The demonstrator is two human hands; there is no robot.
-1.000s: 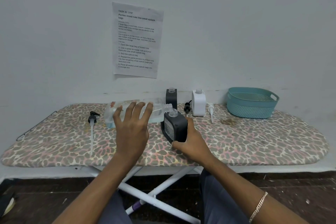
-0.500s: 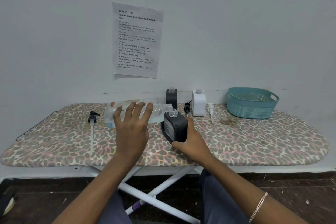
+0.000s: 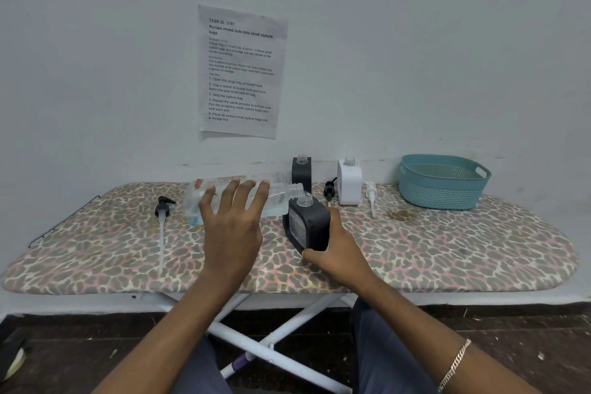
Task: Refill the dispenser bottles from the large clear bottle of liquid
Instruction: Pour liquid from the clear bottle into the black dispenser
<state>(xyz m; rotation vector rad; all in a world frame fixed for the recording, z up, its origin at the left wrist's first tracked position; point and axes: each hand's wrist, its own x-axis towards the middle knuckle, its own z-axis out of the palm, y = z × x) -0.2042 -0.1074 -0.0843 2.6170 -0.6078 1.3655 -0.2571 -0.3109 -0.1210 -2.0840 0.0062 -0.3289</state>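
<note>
Head view: left hand (image 3: 232, 227) wraps its fingers over the large clear bottle (image 3: 278, 198), tipped near-flat, mouth just above the open neck of the black dispenser bottle (image 3: 308, 222). Right hand (image 3: 335, 253) grips that one low, tilted, on the ironing board (image 3: 447, 243). Best poured slowly, necks aligned; a spill looks likely otherwise.

A printed paper sheet (image 3: 241, 70) hangs on the pale wall (image 3: 415, 57), headed with a task number and numbered steps. Below it stands the desk (image 3: 447, 249), an ironing board with a leopard-print cover, on crossed white legs (image 3: 278, 333) over a dark floor (image 3: 64, 352). A teal perforated basket (image 3: 443, 192) with handle slots sits at the far right of it, near the wall. A brownish stain (image 3: 401, 215) marks the cover just in front of the basket.
</note>
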